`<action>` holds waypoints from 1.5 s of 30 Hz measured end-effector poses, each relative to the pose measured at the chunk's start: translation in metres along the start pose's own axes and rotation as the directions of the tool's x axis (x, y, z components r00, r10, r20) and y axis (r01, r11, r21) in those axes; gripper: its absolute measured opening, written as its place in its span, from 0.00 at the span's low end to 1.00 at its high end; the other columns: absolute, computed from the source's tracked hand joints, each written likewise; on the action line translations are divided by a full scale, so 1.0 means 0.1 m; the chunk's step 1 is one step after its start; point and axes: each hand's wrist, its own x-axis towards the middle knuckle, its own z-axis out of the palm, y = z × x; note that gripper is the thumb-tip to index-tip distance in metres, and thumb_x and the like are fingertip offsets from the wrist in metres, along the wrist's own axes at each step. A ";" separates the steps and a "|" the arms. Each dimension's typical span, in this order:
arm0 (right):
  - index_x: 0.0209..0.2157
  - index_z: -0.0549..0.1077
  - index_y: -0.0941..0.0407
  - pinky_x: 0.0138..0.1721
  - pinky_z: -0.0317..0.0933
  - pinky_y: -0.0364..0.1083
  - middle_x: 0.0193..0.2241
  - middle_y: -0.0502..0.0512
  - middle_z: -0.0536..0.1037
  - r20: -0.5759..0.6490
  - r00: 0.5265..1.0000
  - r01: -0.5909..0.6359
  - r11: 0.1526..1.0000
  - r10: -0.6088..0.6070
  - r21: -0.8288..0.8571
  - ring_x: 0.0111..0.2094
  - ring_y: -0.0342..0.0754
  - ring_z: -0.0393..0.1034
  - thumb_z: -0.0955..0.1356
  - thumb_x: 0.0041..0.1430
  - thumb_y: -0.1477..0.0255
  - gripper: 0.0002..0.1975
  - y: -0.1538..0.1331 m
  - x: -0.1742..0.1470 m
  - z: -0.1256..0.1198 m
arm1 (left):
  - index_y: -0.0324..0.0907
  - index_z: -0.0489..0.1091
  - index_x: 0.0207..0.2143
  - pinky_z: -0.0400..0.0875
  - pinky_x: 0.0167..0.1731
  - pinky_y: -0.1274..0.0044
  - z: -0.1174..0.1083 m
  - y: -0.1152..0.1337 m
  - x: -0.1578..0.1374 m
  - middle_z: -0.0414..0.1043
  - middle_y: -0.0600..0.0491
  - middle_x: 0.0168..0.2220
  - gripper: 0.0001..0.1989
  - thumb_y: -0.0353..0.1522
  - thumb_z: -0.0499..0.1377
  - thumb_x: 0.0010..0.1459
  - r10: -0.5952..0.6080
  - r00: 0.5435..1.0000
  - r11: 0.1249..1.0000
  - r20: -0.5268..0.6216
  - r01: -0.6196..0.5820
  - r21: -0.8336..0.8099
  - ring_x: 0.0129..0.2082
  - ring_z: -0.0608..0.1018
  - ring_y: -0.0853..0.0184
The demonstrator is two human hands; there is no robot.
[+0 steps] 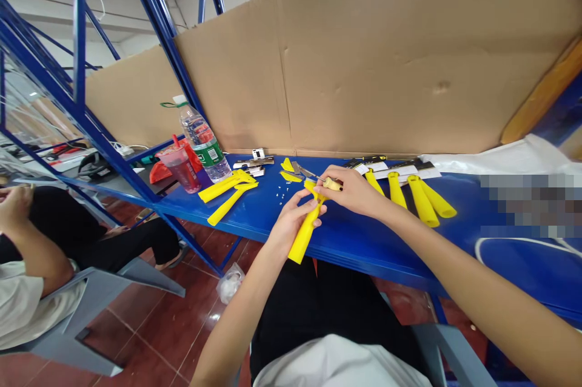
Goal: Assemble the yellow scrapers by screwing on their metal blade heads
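Observation:
My left hand (293,217) is wrapped round a yellow scraper handle (302,240), its wide hollow end pointing down toward my lap. Between the fingers of my right hand (354,190) is a small screwdriver with a pale wooden-looking handle (333,184); its shaft reaches over the head of the yellow handle, and the exact contact of the tip is too small to tell. Just beyond my hands lie a loose yellow head piece (291,176) and a thin metal blade (302,170). Several tiny screws (282,196) are scattered left of my fingers.
More yellow handles lie left (227,202) and right (425,202) on the blue table (364,241). A water bottle (204,141) and a red-strawed cup (179,168) stand at the left. Cardboard (364,59) walls the back. A co-worker (36,253) sits at far left.

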 end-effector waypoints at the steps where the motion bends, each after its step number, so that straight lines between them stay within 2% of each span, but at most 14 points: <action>1: 0.34 0.79 0.54 0.42 0.63 0.50 0.38 0.55 0.81 0.001 1.000 -0.004 1.000 0.004 0.005 0.39 0.51 0.75 0.72 0.66 0.65 0.08 0.00 0.00 0.00 | 0.40 0.74 0.53 0.68 0.27 0.80 0.00 0.00 0.00 0.79 0.44 0.45 0.26 0.27 0.77 0.54 0.005 1.000 1.000 0.005 -0.005 0.002 0.40 0.84 0.62; 16: 0.34 0.77 0.53 0.36 0.61 0.51 0.35 0.54 0.82 0.014 0.997 -0.080 0.994 0.082 -0.079 0.35 0.51 0.73 0.71 0.65 0.60 0.12 0.02 0.02 -0.02 | 0.41 0.75 0.52 0.70 0.27 0.80 0.00 -0.03 -0.02 0.79 0.46 0.43 0.27 0.28 0.79 0.52 0.011 0.999 1.000 0.046 -0.012 0.023 0.40 0.85 0.61; 27: 0.35 0.78 0.53 0.40 0.63 0.52 0.39 0.56 0.83 0.026 0.998 -0.056 0.996 0.058 -0.075 0.38 0.53 0.76 0.71 0.69 0.58 0.14 -0.01 0.01 -0.01 | 0.41 0.74 0.53 0.68 0.27 0.80 0.00 -0.01 -0.01 0.79 0.44 0.45 0.27 0.28 0.78 0.53 -0.007 0.999 1.000 0.045 0.007 -0.001 0.41 0.85 0.61; 36: 0.34 0.79 0.53 0.42 0.64 0.52 0.39 0.56 0.84 0.018 0.996 -0.085 0.995 0.086 -0.061 0.40 0.54 0.77 0.73 0.65 0.58 0.13 -0.01 0.03 -0.02 | 0.41 0.74 0.55 0.68 0.27 0.80 -0.03 -0.02 0.00 0.78 0.44 0.46 0.27 0.28 0.77 0.54 -0.008 0.998 1.000 0.061 0.008 0.003 0.41 0.84 0.62; 41: 0.35 0.78 0.53 0.34 0.63 0.50 0.35 0.55 0.84 0.021 0.987 -0.161 0.986 0.162 -0.054 0.33 0.52 0.75 0.74 0.62 0.50 0.19 -0.02 0.02 -0.05 | 0.41 0.73 0.55 0.69 0.27 0.81 -0.03 -0.01 0.01 0.79 0.44 0.45 0.27 0.27 0.76 0.55 -0.026 0.998 1.000 0.056 0.027 -0.016 0.40 0.84 0.63; 43: 0.37 0.77 0.52 0.28 0.61 0.48 0.31 0.53 0.82 0.068 0.969 -0.236 0.970 0.239 -0.053 0.26 0.49 0.72 0.75 0.60 0.48 0.22 -0.02 0.05 -0.07 | 0.41 0.73 0.55 0.70 0.27 0.81 -0.04 -0.01 0.01 0.78 0.44 0.45 0.27 0.26 0.76 0.55 -0.039 0.997 0.999 0.061 0.042 -0.035 0.40 0.84 0.62; 45: 0.40 0.76 0.52 0.22 0.58 0.47 0.28 0.50 0.79 0.167 0.932 -0.322 0.946 0.323 -0.035 0.21 0.46 0.68 0.76 0.58 0.47 0.23 -0.02 0.13 -0.11 | 0.40 0.73 0.55 0.70 0.27 0.82 -0.06 -0.02 0.03 0.78 0.43 0.45 0.27 0.25 0.75 0.56 -0.056 0.997 0.996 0.058 0.060 -0.070 0.40 0.84 0.63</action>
